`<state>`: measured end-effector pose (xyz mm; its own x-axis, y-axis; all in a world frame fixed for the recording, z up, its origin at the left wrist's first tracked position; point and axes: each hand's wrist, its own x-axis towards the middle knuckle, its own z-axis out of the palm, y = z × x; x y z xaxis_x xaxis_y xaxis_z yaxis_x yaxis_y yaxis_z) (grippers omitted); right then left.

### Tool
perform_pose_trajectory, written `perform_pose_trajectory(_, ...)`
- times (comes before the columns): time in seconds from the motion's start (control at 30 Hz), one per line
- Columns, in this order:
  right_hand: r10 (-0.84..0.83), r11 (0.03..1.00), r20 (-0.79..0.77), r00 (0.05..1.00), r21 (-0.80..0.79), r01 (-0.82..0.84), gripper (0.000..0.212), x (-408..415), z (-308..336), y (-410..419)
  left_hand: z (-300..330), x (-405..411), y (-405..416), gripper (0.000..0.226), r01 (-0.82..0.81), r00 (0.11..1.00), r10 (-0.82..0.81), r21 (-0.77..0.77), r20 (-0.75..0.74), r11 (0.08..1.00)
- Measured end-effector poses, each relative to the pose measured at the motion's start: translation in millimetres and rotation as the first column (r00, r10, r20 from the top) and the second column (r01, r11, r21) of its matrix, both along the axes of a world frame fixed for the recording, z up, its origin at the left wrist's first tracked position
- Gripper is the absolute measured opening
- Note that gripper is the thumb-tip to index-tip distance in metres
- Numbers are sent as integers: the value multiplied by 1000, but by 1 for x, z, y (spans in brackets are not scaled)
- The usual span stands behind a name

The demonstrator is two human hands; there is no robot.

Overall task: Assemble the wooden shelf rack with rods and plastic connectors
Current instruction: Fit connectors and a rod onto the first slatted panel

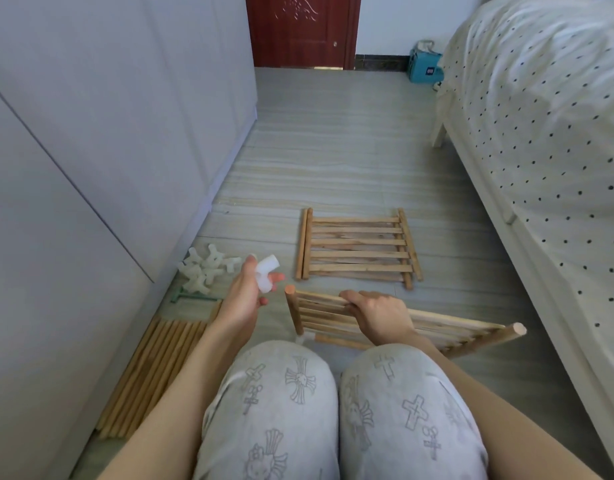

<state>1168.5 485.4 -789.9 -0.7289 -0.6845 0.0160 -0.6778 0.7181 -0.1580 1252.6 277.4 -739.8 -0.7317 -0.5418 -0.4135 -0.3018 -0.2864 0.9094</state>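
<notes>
My left hand [247,295] holds a white plastic connector [266,276] between thumb and fingers, just left of the bare rod end [290,290] of a slatted wooden shelf panel [447,329]. My right hand [378,315] grips that panel by its upper slats, tilted up in front of my knees. A white connector [303,337] sits on the panel's lower left corner. A second slatted panel [357,249] lies flat on the floor beyond. Loose white connectors [208,268] are piled at the left. Several wooden rods [153,372] lie side by side by the cabinet.
A white cabinet [101,150] runs along the left and a bed with a dotted cover [548,133] along the right. A green tool [191,298] lies near the connector pile. A red door [302,29] and a blue box [424,65] stand at the far end.
</notes>
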Motion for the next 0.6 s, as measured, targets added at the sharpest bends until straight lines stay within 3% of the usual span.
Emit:
perform_pose_trajectory(0.17,-2,1000,-10,1000,-1,2,29,-4,-1,-1,-4,-11,6,45,-87,991,90,-40,98,995)
perform_pose_trajectory(0.6,1,1000,-46,999,4,-1,26,-10,-2,-4,-3,-8,18,43,-21,1000,24,-175,15,984)
